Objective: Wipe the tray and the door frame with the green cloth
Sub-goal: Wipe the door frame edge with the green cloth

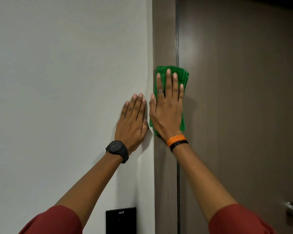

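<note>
Left hand flat on the white wall, open, gripping nothing, just bracing. Just beside it, right hand spread flat, not curled into a grip, pressing the folded green cloth onto the door frame. Frame's long axis runs vertical; cloth sits about mid-height in view, so unwiped length lies above and below the right hand. Probably next stroke goes along that axis. Door right of it; tray not in view.
</note>
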